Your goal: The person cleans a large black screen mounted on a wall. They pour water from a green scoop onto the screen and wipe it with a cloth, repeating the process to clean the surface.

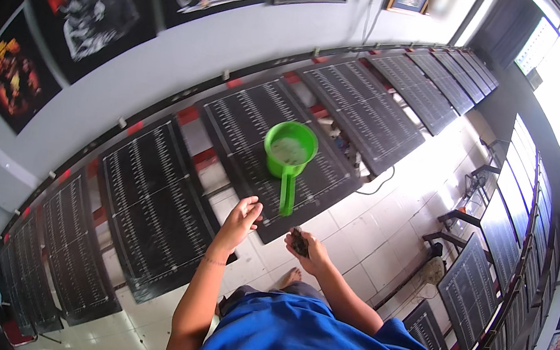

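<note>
A bright green plastic dipper (291, 150) with a long handle stands on a black board printed with white scale marks (252, 119). Its handle points toward me, and cloudy whitish liquid seems to be inside. My left hand (239, 222) hovers just left of the handle's end, apart from it, with loosely bent fingers and nothing visible in them. Lower and to the right, my right hand (309, 252) is closed around a dark, crumpled, greyish-brown wad (299, 242), perhaps a rag; its exact kind I cannot make out.
Several similar marked boards, such as one at the left (154, 205), lie along the wall in a row. Another row (469, 289) stands at the right across the tiled floor (349, 236). A cable (385, 181) hangs near the boards. Framed pictures (91, 5) hang on the wall.
</note>
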Available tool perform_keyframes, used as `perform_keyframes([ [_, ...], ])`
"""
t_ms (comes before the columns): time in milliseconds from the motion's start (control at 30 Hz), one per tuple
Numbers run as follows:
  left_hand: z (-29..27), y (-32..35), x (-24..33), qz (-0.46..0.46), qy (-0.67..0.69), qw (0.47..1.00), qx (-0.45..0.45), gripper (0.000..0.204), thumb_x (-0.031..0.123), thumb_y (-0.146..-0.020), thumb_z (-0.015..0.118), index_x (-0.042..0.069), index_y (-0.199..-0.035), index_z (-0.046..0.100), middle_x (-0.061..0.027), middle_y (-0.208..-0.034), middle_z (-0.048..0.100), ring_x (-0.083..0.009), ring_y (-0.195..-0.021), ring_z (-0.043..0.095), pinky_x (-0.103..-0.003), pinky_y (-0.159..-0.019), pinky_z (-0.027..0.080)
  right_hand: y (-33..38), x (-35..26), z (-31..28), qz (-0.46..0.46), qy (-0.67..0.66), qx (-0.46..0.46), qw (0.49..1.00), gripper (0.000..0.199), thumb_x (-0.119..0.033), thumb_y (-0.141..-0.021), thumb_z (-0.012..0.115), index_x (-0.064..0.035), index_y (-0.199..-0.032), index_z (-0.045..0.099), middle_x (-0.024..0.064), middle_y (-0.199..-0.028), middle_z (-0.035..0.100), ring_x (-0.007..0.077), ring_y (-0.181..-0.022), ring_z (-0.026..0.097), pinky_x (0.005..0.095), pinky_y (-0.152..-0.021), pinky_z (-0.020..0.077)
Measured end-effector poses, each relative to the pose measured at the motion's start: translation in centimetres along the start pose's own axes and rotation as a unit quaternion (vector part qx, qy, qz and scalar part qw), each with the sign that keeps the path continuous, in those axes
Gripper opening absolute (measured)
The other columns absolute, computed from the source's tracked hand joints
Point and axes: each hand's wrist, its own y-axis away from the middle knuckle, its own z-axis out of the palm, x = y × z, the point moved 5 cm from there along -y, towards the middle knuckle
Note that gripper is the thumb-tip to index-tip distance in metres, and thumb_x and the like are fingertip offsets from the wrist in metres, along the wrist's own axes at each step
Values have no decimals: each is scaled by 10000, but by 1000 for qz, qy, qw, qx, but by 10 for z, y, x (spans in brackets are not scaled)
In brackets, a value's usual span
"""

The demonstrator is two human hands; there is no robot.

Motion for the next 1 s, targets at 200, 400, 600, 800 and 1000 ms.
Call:
perform_keyframes([
  [200,92,-94,-13,-67,123,990,27,316,364,-957,685,81,-1019,558,-24,-782,610,-112,-555,567,-240,-488,458,3,-142,-56,-12,-2,-38,999,395,-209,-1031,451,-51,-1385,525,128,-1265,626,296,-1119,643,418,-1002,519],
  [400,153,-129,9,-33,94,992,81,160,172,-919,681,108,-942,536,18,-692,525,-84,-511,483,-248,-466,416,-40,-287,-54,-90,67,-92,989,339,-242,-1060,478,-38,-1312,577,101,-1172,644,228,-1019,666,381,-917,559],
  [600,239,-210,39,-41,100,994,13,253,171,-913,692,40,-1031,511,6,-731,531,-72,-538,503,-241,-477,424,-83,-420,-14,-215,370,-121,896,318,-212,-1072,499,23,-1256,610,71,-1088,670,139,-993,646,304,-892,545],
  [800,340,-319,46,31,51,997,-44,265,206,-904,691,17,-1016,543,-11,-694,551,-99,-514,539,-285,-459,449,-147,-526,-17,-322,655,-58,681,310,-108,-935,579,-73,-1230,668,174,-1062,689,313,-1023,668,412,-905,513],
  [1000,416,-393,34,-16,11,998,-54,359,282,-925,684,-14,-1076,547,-37,-712,581,-124,-515,556,-316,-481,466,-257,-585,-72,-281,800,-74,525,251,-193,-908,539,-64,-1035,713,198,-1031,701,373,-1017,667,473,-893,521],
])
